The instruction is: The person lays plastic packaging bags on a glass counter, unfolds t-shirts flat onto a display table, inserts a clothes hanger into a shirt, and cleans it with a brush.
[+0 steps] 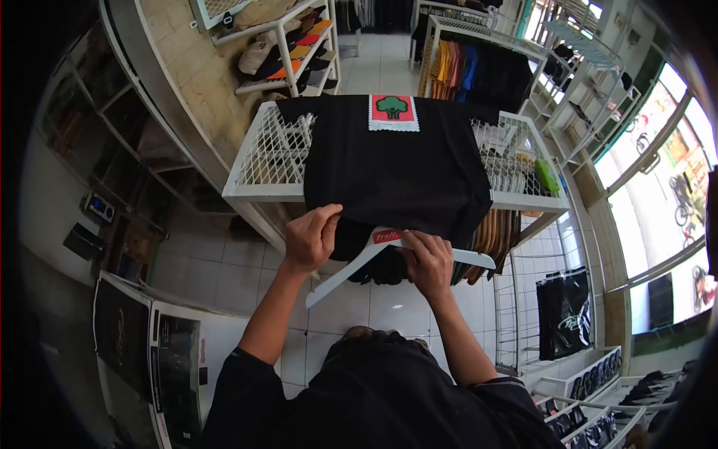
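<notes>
A black shirt (396, 168) lies spread over the white mesh-topped rack (258, 191), its lower edge hanging past the near side. Near its far edge is a red patch (393, 113) with a green tree shape. My left hand (310, 237) pinches the shirt's near edge at the left corner. In my right hand (428, 262) is a white hanger (348, 269) with a red label, held by its middle, tilted, just below the shirt's near edge. The hanger's hook is not visible.
Hung garments (497, 239) are under the rack's right side. A bright green item (547, 176) sits at the rack's right end. Beyond stand a shelf of caps (288, 56) and a rail of coloured shirts (452, 67). Black bags (562, 314) hang at the right.
</notes>
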{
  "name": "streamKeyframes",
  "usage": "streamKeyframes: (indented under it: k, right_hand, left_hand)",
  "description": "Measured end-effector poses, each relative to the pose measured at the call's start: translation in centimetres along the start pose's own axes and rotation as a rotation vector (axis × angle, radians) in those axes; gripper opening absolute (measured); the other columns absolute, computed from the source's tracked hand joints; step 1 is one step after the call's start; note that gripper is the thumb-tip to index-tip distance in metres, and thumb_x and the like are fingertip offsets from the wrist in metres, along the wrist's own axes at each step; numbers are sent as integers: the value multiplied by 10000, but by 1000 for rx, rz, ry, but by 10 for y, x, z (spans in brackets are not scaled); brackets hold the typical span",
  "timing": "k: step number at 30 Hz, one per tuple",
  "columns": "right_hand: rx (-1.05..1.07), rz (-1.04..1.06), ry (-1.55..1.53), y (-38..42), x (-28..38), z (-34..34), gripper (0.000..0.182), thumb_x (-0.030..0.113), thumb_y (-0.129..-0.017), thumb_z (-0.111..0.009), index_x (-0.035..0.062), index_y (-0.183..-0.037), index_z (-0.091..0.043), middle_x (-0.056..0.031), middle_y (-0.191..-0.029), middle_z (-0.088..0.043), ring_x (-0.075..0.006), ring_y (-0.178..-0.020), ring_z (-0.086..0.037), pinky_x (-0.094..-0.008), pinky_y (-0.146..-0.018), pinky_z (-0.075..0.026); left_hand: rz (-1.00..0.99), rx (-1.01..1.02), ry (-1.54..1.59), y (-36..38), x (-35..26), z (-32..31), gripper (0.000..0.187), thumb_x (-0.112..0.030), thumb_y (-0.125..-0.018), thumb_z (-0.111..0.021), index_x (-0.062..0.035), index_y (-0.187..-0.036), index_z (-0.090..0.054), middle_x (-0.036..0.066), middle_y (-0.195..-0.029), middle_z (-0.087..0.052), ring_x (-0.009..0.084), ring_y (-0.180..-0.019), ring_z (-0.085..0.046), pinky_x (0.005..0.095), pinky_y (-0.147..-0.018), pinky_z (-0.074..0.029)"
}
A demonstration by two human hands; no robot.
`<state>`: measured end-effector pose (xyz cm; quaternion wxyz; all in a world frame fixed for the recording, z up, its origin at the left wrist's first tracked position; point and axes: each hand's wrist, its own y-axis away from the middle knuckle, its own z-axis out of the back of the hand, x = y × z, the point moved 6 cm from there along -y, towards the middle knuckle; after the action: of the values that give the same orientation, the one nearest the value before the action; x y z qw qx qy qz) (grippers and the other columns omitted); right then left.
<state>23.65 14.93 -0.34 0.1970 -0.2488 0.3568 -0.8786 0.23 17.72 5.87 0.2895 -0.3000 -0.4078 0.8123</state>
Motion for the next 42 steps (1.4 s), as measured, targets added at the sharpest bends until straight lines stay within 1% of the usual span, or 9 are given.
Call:
streamKeyframes:
  k: [9,13,17,25,28,32,34,37,42]
  right_hand:
    - [-169,-237,177,-8,-53,33,344,177,-811,-839,58,-1116,-733,-101,-1079,-746,-290,-951,-684,-416,-858,-513]
    - [-197,-415,187,-16,-55,50,395,181,-809,-850,55,-1153,-701,-120,-1096,-663,-324,-955,-681,-427,-837,-560]
    - [-225,-337,259,-35,-51,44,489,189,-779,-870,96,-1212,-663,-123,-1135,-607,-330,-987,-671,-426,-820,-573]
    - [-97,-429,259,-77,-57,0,582,-16,-714,-741,125,-1266,-621,-135,-1219,-569,-378,-936,-693,-466,-806,-572]
    - [-29,-500,306,-87,-66,-10,535,-74,-680,-633,105,-1184,-647,-138,-1143,-625,-395,-916,-689,-479,-790,-557]
    - [71,-487,227,-93,-67,-24,417,-42,-683,-638,69,-1084,-665,-151,-990,-671,-394,-920,-684,-476,-819,-544]
    - [69,-484,219,-89,-76,-29,411,-39,-681,-641,65,-1078,-669,-158,-993,-672,-398,-921,-683,-476,-822,-543]
    - [81,-472,201,-84,-77,-28,395,-28,-677,-644,55,-1062,-676,-170,-996,-676,-403,-924,-681,-475,-829,-541]
    - [31,-454,122,-90,-80,-24,351,-8,-660,-638,41,-1004,-689,-180,-943,-679,-410,-904,-678,-477,-818,-538]
  left_hand:
    - [-40,94,85,26,22,5,176,-60,-943,-679,-80,-1112,-635,56,-701,-646,196,-559,-635,324,-490,-487]
    - [-62,158,70,32,23,0,187,-59,-914,-709,-85,-1089,-650,36,-668,-618,179,-546,-620,311,-481,-474]
    - [-87,117,116,34,23,-3,170,-64,-906,-718,-83,-1064,-658,29,-667,-612,182,-546,-618,314,-486,-481]
    - [-80,134,188,37,18,0,214,-19,-898,-714,-60,-1088,-624,61,-701,-647,208,-544,-622,322,-478,-470]
    - [-65,197,175,50,20,-5,163,-53,-916,-704,-63,-1064,-634,60,-716,-655,214,-539,-621,337,-485,-474]
    - [-10,154,227,26,16,-2,138,-108,-937,-692,-62,-1060,-650,57,-687,-625,239,-549,-608,373,-539,-505]
    - [197,231,165,2,32,-10,189,-203,-945,-704,-62,-1067,-671,54,-746,-582,247,-689,-608,391,-634,-518]
    - [132,205,25,-29,59,-46,233,-208,-933,-720,-50,-1101,-686,97,-940,-613,283,-898,-617,401,-775,-522]
    - [159,325,15,-26,83,-91,247,-241,-926,-732,-78,-1110,-709,81,-1034,-596,280,-1009,-585,407,-852,-494]
